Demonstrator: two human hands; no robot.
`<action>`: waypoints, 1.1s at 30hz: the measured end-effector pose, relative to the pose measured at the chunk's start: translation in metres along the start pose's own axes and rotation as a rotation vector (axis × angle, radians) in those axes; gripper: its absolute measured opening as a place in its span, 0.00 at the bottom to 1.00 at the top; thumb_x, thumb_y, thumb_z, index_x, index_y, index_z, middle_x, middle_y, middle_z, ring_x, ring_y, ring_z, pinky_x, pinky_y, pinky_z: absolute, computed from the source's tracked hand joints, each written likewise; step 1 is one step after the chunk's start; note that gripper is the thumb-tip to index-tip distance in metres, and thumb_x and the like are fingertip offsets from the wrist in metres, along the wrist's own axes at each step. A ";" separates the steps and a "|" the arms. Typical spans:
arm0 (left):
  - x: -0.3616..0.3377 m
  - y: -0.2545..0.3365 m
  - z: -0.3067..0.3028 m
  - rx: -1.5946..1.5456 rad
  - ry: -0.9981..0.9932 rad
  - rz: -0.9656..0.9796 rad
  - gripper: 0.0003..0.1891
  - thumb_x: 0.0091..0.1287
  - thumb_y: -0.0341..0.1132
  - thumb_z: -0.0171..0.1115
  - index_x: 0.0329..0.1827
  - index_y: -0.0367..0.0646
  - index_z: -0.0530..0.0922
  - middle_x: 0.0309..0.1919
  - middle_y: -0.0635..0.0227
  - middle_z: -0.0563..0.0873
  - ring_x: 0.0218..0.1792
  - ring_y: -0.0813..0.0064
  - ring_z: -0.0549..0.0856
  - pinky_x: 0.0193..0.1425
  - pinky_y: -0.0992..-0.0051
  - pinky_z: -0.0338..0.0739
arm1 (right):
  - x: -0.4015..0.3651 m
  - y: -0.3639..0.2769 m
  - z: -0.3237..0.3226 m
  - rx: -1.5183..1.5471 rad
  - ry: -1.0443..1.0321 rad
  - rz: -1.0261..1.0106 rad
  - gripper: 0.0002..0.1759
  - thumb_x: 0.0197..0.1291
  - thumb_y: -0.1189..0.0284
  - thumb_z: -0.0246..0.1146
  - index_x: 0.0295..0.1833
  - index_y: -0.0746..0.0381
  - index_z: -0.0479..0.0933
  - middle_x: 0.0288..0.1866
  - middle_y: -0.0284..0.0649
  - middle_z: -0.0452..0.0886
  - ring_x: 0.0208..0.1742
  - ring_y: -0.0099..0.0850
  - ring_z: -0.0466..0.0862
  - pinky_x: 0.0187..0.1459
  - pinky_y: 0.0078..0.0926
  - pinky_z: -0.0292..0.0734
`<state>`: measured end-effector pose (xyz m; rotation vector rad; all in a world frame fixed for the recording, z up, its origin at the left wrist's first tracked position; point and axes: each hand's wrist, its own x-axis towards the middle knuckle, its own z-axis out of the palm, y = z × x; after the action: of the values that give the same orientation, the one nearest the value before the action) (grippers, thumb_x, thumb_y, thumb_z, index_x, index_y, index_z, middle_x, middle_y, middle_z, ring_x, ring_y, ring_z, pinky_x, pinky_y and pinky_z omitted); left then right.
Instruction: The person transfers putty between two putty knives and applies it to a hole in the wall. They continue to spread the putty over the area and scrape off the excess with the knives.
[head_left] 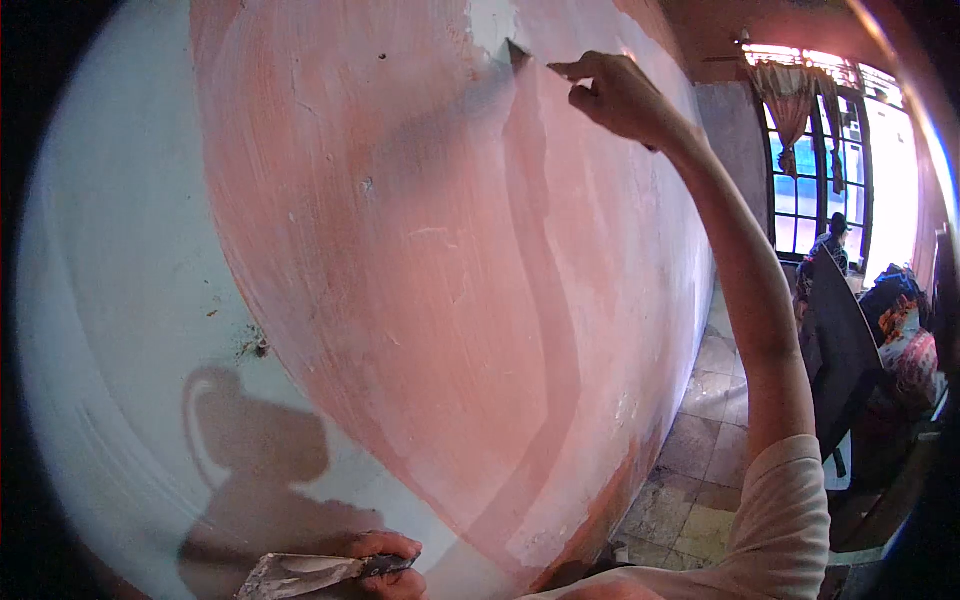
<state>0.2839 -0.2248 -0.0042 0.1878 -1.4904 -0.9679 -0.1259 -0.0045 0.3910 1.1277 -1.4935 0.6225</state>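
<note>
My right hand (618, 98) is raised against the upper part of the pink-painted wall (430, 270), its index finger stretched forward and the others curled. It grips a scraper (517, 54), whose dark blade corner touches the wall beside a whitish filler patch (490, 25); most of the tool is hidden or blends with the wall. At the bottom, my left hand (392, 562) is closed round the dark handle of a putty knife (300, 575). Its broad blade, smeared with white paste, points left.
A pale green wall section (120, 250) lies to the left, with a small hole (258, 347). Worn floor tiles (700, 450) run along the wall's foot. At right are a barred window (820, 170) with a curtain (785, 110), a dark panel (840, 330) and piled cloth (905, 330).
</note>
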 end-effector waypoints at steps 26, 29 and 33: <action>0.011 0.012 0.010 -0.051 -0.011 -0.003 0.26 0.72 0.55 0.40 0.32 0.39 0.72 0.24 0.61 0.78 0.21 0.68 0.77 0.25 0.73 0.73 | 0.033 0.040 -0.028 -0.141 -0.108 0.004 0.20 0.59 0.73 0.58 0.57 0.53 0.80 0.42 0.45 0.83 0.42 0.39 0.83 0.50 0.37 0.79; 0.008 0.013 0.008 -0.059 -0.013 -0.011 0.26 0.72 0.55 0.39 0.31 0.39 0.72 0.23 0.61 0.78 0.21 0.68 0.77 0.25 0.73 0.73 | 0.040 0.013 -0.034 -0.210 -0.212 0.053 0.18 0.57 0.73 0.59 0.54 0.54 0.82 0.48 0.46 0.81 0.48 0.40 0.82 0.56 0.38 0.75; 0.002 0.013 0.005 -0.078 -0.012 -0.029 0.27 0.72 0.55 0.39 0.31 0.39 0.72 0.23 0.61 0.78 0.21 0.68 0.77 0.25 0.73 0.73 | 0.031 0.015 -0.032 -0.260 -0.162 -0.111 0.20 0.63 0.74 0.60 0.60 0.51 0.79 0.44 0.43 0.86 0.37 0.32 0.86 0.44 0.34 0.82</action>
<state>0.2842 -0.2157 0.0067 0.1478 -1.4610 -1.0504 -0.1231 0.0197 0.4313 1.0680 -1.5850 0.2559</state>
